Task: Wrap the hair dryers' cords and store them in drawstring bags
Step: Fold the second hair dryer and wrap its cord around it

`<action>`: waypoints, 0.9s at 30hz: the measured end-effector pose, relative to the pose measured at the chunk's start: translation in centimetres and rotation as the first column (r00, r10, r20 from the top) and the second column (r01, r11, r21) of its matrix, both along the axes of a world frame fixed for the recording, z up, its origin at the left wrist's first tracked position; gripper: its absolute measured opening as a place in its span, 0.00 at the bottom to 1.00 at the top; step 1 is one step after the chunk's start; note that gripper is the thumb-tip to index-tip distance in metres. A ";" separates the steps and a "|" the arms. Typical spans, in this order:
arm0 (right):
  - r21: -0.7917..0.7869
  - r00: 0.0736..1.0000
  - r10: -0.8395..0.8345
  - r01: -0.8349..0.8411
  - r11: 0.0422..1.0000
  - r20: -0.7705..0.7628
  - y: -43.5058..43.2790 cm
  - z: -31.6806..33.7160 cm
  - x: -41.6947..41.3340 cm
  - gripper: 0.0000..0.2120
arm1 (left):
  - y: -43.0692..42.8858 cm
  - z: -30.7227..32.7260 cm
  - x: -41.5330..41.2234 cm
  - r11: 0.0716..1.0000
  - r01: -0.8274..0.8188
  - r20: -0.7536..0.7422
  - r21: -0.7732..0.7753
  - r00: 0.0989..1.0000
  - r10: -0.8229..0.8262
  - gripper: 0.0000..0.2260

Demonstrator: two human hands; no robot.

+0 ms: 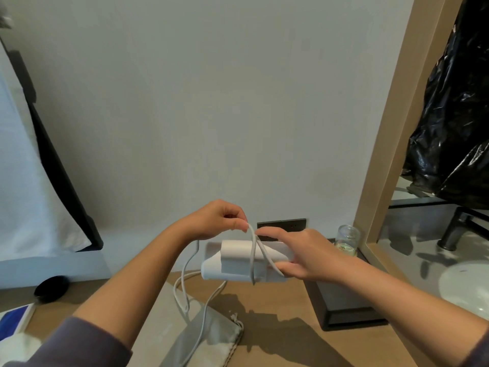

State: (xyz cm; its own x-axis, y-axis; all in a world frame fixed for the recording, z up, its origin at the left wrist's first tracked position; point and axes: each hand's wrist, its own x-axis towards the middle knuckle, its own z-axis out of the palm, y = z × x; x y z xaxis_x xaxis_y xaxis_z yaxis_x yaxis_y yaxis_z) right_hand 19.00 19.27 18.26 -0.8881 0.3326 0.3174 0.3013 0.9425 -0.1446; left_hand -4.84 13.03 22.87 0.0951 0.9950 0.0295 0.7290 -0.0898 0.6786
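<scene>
Here, at lower centre, the right hand [299, 256] grips one end of a folded white hair dryer [238, 263] held above the wooden table [277, 313]. The left hand [219, 221] pinches the grey cord [253, 250] looped over the dryer; the slack hangs down across a grey drawstring bag [211, 337] below. Right of the hands lie a black tray [344, 311] and glass jar [348, 238]; a black round object [51, 286] lies lower left.
</scene>
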 end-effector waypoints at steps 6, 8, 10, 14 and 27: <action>0.073 0.995 0.094 -0.091 0.993 -0.035 -0.3 -0.5 0.2 0.32 | 0.4 0.0 0.6 1.000 0.020 -0.027 -0.007 0.999 -0.020 0.04; 0.085 0.995 0.079 -0.074 0.994 -0.054 -0.1 -0.9 0.3 0.31 | 0.5 -0.1 0.9 0.999 0.003 -0.045 0.037 0.999 -0.001 0.04; 0.074 0.996 0.039 -0.034 0.997 -0.074 0.2 -1.4 0.6 0.30 | 0.3 -0.5 1.0 0.989 -0.037 -0.106 0.141 0.993 0.052 0.01; 0.043 0.997 -0.048 0.050 0.998 -0.063 0.9 -1.8 1.2 0.28 | -1.5 -2.0 1.5 0.896 -0.096 -0.121 0.433 0.979 0.163 0.04; -0.195 0.998 -0.031 0.040 0.980 0.047 1.2 0.1 0.7 0.26 | -3.0 -5.5 1.4 0.905 0.032 -0.380 0.424 0.913 0.146 0.18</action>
